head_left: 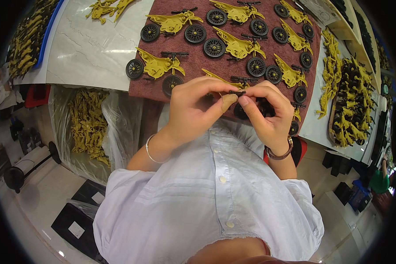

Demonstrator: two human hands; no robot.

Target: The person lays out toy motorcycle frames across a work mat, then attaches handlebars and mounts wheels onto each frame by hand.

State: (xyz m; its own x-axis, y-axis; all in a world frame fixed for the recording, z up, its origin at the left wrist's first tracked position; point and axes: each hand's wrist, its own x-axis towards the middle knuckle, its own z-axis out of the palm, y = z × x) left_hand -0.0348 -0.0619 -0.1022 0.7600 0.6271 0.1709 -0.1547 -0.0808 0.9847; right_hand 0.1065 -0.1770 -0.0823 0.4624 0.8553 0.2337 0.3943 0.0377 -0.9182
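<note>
Over the near edge of the red-brown towel [190, 59], my left hand [188, 103] and my right hand [273, 112] meet with thumbs and forefingers pinched. Between their fingertips is a small black plastic part [237, 93]; its exact kind is too small to make out. A yellow toy motorcycle [221, 77] with black handlebars lies just beyond my fingers, partly hidden by them. Another toy motorcycle [156, 66], with black wheels, is to the left of my left hand. To the right of my right hand lies a further toy motorcycle [290, 75].
Several more toy motorcycles lie in rows on the towel. Yellow body parts [105, 9] rest on the white tabletop [92, 44]. A plastic-lined bin [90, 127] of yellow parts stands at the left. A tray [350, 105] heaped with yellow and black pieces sits at the right.
</note>
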